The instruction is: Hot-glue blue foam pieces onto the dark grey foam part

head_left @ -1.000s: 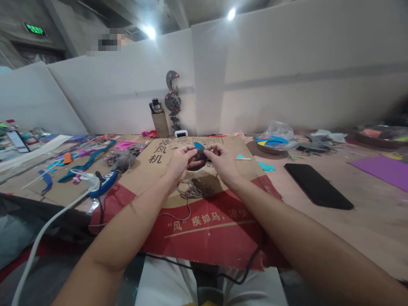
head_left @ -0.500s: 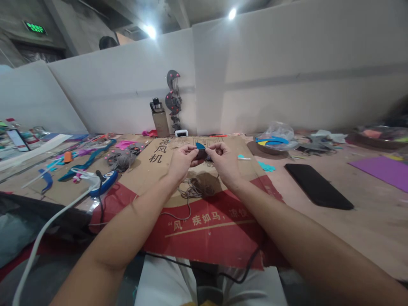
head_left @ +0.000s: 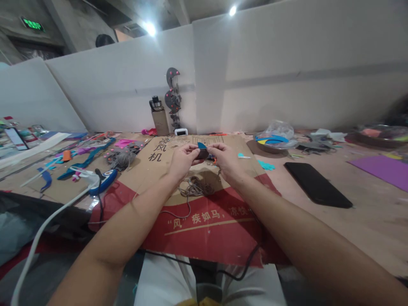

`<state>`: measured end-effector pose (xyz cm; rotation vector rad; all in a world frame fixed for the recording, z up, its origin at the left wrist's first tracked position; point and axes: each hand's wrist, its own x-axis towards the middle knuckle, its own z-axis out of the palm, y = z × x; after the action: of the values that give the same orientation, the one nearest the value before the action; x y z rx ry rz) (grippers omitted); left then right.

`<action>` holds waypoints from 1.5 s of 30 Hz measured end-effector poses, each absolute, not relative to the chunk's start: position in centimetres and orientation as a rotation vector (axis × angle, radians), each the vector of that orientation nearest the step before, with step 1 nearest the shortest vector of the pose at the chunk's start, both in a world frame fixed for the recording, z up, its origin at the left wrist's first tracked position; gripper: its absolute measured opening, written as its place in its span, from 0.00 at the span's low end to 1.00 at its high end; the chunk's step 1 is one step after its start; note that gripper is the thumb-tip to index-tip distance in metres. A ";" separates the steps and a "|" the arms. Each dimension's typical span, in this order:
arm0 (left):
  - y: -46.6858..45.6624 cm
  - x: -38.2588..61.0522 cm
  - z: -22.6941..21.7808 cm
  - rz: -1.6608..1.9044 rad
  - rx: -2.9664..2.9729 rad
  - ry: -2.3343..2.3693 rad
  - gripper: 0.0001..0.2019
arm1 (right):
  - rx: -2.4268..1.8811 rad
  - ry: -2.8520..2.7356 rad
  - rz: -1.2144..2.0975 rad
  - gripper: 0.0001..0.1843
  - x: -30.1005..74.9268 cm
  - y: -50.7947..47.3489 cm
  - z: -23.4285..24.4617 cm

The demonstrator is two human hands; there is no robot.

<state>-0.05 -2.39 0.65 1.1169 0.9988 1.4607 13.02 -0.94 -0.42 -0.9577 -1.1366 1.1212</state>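
Observation:
Just above the cardboard sheet (head_left: 204, 231), my left hand (head_left: 185, 159) is closed in a pinch on a small dark curved piece (head_left: 202, 154). A blue pointed piece (head_left: 202, 145) stands against the dark one's upper side; both look like thin craft sheet. The fingertips of my right hand (head_left: 224, 159) are pinched at the right edge of these pieces. Something small and orange (head_left: 215, 160) shows by the right fingers, too small to name. Below the hands lies a loose tangle of grey yarn (head_left: 196, 187), one strand trailing left.
Left are a blue hot-glue gun (head_left: 106, 182) with a white cord, grey yarn bundles (head_left: 123, 158) and blue strips (head_left: 84, 159). A bottle (head_left: 160, 121) stands behind. Right are a black phone-like slab (head_left: 317, 184), a purple sheet (head_left: 381, 172) and a bowl (head_left: 270, 148) of coloured pieces.
The pieces and both hands have shifted very slightly; more of the small orange item shows beside my right fingers. The hold looks the same.

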 end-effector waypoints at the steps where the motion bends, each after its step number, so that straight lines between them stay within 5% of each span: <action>1: -2.4 0.0 0.6 1.451 1.117 1.002 0.04 | -0.967 -1.124 1.154 0.12 13.1 -1.0 -0.3; 16: -2.2 -0.6 1.2 1.372 0.987 1.047 0.04 | -0.948 -1.200 1.359 0.16 14.1 -0.6 0.0; 24: -2.0 -1.2 1.4 1.372 1.060 1.139 0.04 | -0.926 -1.302 1.308 0.07 13.9 -0.4 -0.9; 31: -2.0 -1.3 1.3 1.407 1.112 1.190 0.04 | -0.849 -1.121 1.571 0.16 13.9 -1.5 0.3; 35: -2.1 -1.2 1.3 1.391 1.152 1.204 0.03 | -0.870 -1.231 1.452 0.20 13.6 -1.2 -0.1; 40: -2.4 -1.0 1.6 1.379 1.108 1.179 0.04 | -1.016 -1.404 1.038 0.10 13.5 -0.8 -0.7; 45: -2.3 -0.9 1.6 1.362 1.089 1.146 0.04 | -1.024 -1.407 0.920 0.10 13.6 -0.8 -0.4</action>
<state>-0.87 -2.34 1.56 1.0890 1.1458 1.3615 13.56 -0.80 -0.39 -1.0237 -1.4069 0.9199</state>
